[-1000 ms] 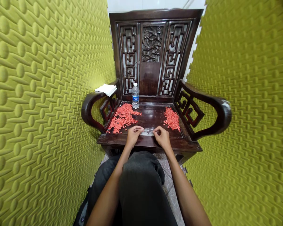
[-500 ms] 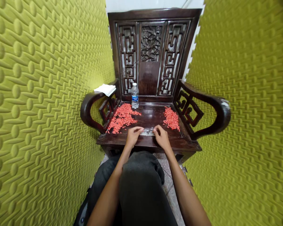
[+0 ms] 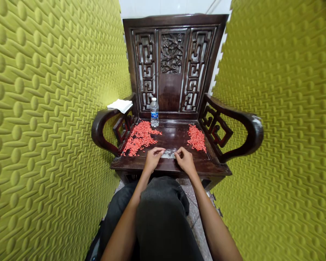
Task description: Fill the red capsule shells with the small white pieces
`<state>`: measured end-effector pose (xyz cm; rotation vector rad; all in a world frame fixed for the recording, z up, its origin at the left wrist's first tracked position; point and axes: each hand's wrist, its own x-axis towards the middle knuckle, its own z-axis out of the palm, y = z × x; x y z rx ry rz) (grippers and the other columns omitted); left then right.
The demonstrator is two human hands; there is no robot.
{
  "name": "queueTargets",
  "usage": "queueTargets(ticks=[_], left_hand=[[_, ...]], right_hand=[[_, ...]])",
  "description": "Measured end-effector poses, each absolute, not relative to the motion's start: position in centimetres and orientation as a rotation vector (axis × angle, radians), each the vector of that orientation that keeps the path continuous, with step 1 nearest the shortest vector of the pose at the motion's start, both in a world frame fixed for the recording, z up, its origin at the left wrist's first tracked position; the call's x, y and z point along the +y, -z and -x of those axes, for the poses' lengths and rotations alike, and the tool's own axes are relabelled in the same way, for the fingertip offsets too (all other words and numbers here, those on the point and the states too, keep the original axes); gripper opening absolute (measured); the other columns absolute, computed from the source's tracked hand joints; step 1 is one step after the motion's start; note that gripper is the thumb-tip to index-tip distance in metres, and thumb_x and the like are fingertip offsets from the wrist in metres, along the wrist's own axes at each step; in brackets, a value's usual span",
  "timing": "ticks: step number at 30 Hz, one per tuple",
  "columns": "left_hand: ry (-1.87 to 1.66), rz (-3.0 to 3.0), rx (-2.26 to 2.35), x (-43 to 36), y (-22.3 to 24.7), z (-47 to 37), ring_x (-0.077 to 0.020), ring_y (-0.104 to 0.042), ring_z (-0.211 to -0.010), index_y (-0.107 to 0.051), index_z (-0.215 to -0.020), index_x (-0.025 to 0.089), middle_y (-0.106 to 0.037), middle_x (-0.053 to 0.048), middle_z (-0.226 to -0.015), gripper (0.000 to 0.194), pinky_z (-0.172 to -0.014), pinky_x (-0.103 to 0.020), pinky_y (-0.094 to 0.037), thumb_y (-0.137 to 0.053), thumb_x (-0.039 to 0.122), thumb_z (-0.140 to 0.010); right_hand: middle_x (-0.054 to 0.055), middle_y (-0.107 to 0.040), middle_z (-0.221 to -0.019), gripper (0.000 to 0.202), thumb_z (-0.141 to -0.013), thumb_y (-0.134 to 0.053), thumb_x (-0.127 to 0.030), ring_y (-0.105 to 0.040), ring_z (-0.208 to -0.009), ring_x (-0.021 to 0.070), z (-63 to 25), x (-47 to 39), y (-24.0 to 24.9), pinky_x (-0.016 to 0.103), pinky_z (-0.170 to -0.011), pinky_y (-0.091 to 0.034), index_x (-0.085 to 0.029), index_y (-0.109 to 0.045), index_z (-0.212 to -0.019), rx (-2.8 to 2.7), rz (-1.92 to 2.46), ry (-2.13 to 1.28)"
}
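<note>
My left hand (image 3: 153, 159) is low over the front of the dark wooden seat (image 3: 174, 139), thumb and fingertips pinched together. Across from it my right hand (image 3: 185, 159) makes a similar pinch, its fingers curled. Between the two hands shows a pale, whitish patch (image 3: 168, 154); whether it is clear film or a mark on the wood I cannot tell. Anything in the fingertips is too small to make out. A spread of small red pieces (image 3: 141, 137) lies to the left of my left hand. A smaller heap of red pieces (image 3: 196, 137) lies beyond my right hand.
A capped water bottle (image 3: 154, 113) stands upright at the back of the seat. Folded white tissue (image 3: 121, 105) rests on the left armrest (image 3: 97, 127). The carved backrest (image 3: 171, 90) and the right armrest (image 3: 256, 130) border the seat. Yellow-green padded walls (image 3: 282, 145) rise on both sides.
The view has tilted slightly, so the chair sits a little lower in the picture. Both hands keep nearly the same pinched pose over the seat's front.
</note>
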<state>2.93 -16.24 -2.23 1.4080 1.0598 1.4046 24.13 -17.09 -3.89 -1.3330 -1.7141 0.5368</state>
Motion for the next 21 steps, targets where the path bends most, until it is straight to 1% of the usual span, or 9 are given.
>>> queueTargets(ticks=[6,11,16,19,21], left_hand=[[-1.368,-1.369,1.04,-16.3,2.1,-3.1,-0.0246,-0.075,-0.09,-0.084,-0.089,0.016,-0.083,-0.011,-0.094,0.027,-0.088,-0.036,-0.058,-0.085,0.041,-0.078],[-1.346,-1.337,1.021,-16.4,1.9,-3.1,-0.0226,-0.072,-0.082,-0.082,-0.086,0.015,-0.082,-0.009,-0.088,0.032,-0.082,-0.034,-0.056,-0.085,0.046,-0.078],[-1.352,-1.324,1.009,-16.4,1.9,-3.0,-0.0177,-0.066,-0.073,-0.077,-0.083,0.016,-0.076,-0.005,-0.079,0.035,-0.073,-0.03,-0.052,-0.084,0.05,-0.082],[-1.357,-1.32,1.0,-16.3,2.1,-3.0,-0.0154,-0.064,-0.071,-0.073,-0.084,0.016,-0.072,-0.002,-0.079,0.035,-0.072,-0.03,-0.053,-0.082,0.049,-0.088],[-1.36,-1.313,0.999,-16.1,2.2,-3.0,-0.015,-0.065,-0.072,-0.072,-0.087,0.016,-0.072,-0.002,-0.081,0.034,-0.073,-0.031,-0.054,-0.082,0.048,-0.089]], right_hand=[[0.005,-0.075,-0.108,0.025,-0.106,-0.071,-0.039,-0.073,-0.089,0.0172,-24.3,-16.8,4.4,0.035,-0.08,-0.065,-0.016,-0.072,-0.115,-1.723,1.322,-0.602],[0.006,-0.075,-0.112,0.025,-0.106,-0.07,-0.039,-0.074,-0.092,0.0181,-24.4,-16.6,4.5,0.037,-0.083,-0.066,-0.016,-0.073,-0.116,-1.717,1.289,-0.67],[0.006,-0.075,-0.112,0.026,-0.106,-0.07,-0.04,-0.074,-0.092,0.018,-24.4,-16.5,4.8,0.036,-0.082,-0.066,-0.017,-0.073,-0.117,-1.696,1.274,-0.733],[0.006,-0.075,-0.112,0.026,-0.107,-0.07,-0.04,-0.074,-0.091,0.0177,-24.4,-16.5,5.0,0.036,-0.082,-0.066,-0.017,-0.072,-0.118,-1.672,1.274,-0.76],[0.006,-0.075,-0.111,0.026,-0.107,-0.07,-0.04,-0.074,-0.091,0.0177,-24.4,-16.5,5.0,0.036,-0.081,-0.066,-0.016,-0.072,-0.118,-1.658,1.267,-0.775]])
